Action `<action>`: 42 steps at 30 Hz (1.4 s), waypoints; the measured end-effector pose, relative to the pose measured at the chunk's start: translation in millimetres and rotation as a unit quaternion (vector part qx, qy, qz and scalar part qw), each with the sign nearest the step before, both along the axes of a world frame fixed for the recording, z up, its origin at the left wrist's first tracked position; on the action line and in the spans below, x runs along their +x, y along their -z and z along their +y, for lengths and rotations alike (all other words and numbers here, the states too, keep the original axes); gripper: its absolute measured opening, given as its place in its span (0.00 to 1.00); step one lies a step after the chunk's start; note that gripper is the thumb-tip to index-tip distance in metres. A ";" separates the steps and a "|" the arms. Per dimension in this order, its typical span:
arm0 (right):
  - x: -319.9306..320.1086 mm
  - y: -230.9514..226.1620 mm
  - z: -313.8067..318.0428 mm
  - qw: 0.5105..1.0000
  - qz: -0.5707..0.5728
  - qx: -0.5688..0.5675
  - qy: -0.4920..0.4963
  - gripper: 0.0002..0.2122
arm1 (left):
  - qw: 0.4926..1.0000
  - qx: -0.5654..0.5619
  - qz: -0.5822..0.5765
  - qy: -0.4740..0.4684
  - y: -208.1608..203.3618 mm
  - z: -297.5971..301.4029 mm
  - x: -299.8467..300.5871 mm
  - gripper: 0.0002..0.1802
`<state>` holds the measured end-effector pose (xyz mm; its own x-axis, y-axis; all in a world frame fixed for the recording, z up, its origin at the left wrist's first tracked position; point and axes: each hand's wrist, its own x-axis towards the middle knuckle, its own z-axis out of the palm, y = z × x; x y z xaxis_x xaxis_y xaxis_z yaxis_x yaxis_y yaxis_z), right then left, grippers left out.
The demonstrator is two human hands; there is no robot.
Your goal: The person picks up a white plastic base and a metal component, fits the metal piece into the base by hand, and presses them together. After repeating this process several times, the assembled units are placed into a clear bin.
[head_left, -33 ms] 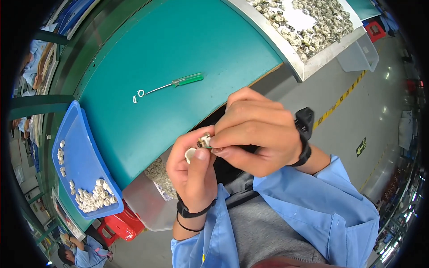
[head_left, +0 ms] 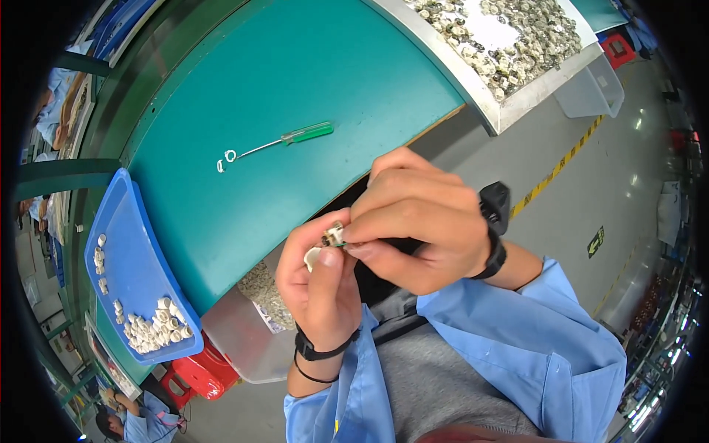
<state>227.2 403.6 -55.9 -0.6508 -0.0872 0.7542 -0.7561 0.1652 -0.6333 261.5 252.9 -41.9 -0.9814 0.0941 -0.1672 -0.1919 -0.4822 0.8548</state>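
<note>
in the head view, my left hand (head_left: pixel 319 295) is pinching a white cap (head_left: pixel 311 258); my right fingertips are gripping a small white-and-dark part (head_left: pixel 334 233) just beside it, between both hands, probably for steadiness. leftward, a blue tray (head_left: pixel 140 247) is holding white fittings (head_left: pixel 156 332); ahead-right, a metal-rimmed tray (head_left: pixel 521 105) is holding heaped cream-and-dark pieces (head_left: pixel 546 37).

Head camera, one, wide fisheye: looking steeply down from the wearer's head, hanging near the green table (head_left: pixel 295 74), covering its near edge.
</note>
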 end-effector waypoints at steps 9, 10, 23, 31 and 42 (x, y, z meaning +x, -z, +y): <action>1.5 10.0 -20.1 0.998 -0.030 -0.041 0.027 0.06 | 0.990 0.114 0.034 -0.081 19.9 12.0 10.2 0.21; 2.0 10.3 -23.5 0.998 -0.031 -0.038 0.032 0.06 | 0.988 0.119 0.027 -0.090 19.4 11.5 10.6 0.22; 0.1 16.5 -13.8 0.999 0.000 0.044 0.026 0.06 | 0.900 -0.314 0.298 -0.053 25.3 -18.4 -1.2 0.16; -4.6 9.7 -3.7 0.998 -0.017 0.054 -0.025 0.10 | 0.937 -0.249 0.241 -0.043 29.2 -20.0 4.2 0.14; -7.0 6.7 8.7 0.975 -0.154 0.046 -0.152 0.10 | 0.994 -0.096 0.045 0.010 24.3 -24.5 10.7 0.16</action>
